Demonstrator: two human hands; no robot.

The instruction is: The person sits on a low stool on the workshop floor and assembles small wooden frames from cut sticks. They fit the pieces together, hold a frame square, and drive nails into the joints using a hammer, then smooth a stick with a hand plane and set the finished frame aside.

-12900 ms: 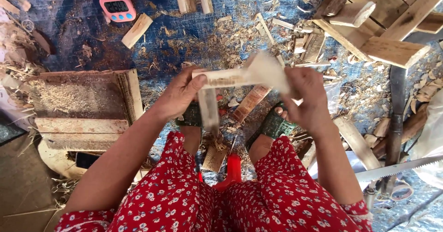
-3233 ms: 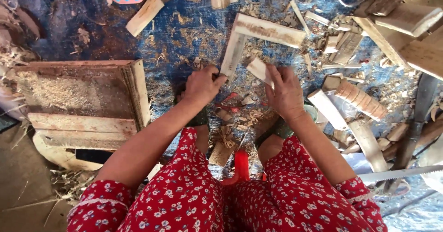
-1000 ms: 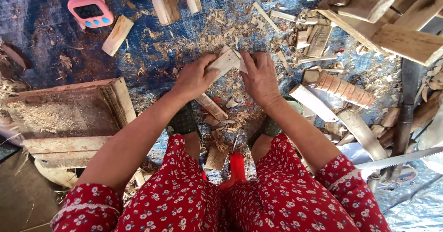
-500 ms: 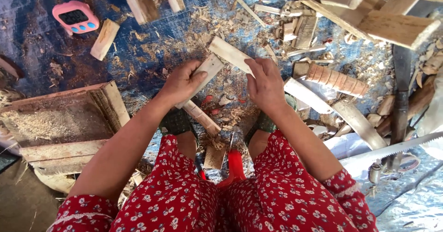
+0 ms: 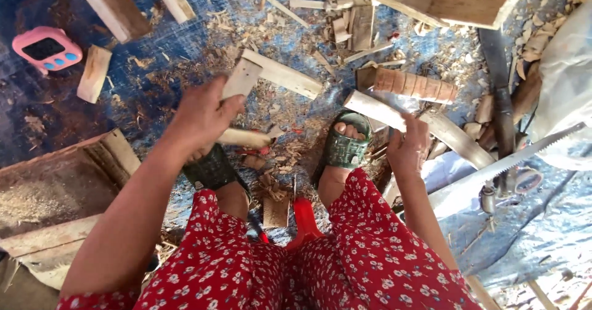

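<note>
A blue tarpaulin (image 5: 185, 69) strewn with wood shavings and offcuts is seen from above as the working floor. At the centre, an L-shaped wooden piece (image 5: 271, 75) is held up over the tarpaulin; its short end is grasped by the fingers of the left hand (image 5: 200, 122), which are clenched around it, while the longer arm of the piece runs off toward 3 o'clock. Just below that hand, a second short wooden stick (image 5: 246, 138) is seen, apparently also held. At 3 o'clock from the piece, the right hand (image 5: 407, 149) is lowered beside a pale wooden slat (image 5: 376, 109); its fingers are curled at the slat's end, though whether the slat is gripped cannot be told. Between the hands, a foot in a green sandal (image 5: 345, 146) is planted on the shavings. At 2 o'clock a ridged, carved wooden block (image 5: 413, 85) lies flat. At 4 o'clock a handsaw (image 5: 518, 159) lies over the tarpaulin. At 9 o'clock a pink digital timer (image 5: 46, 48) rests beside a small wood block (image 5: 92, 74), and at 7 o'clock a shallow wooden box (image 5: 55, 186) filled with sawdust is seen.
</note>
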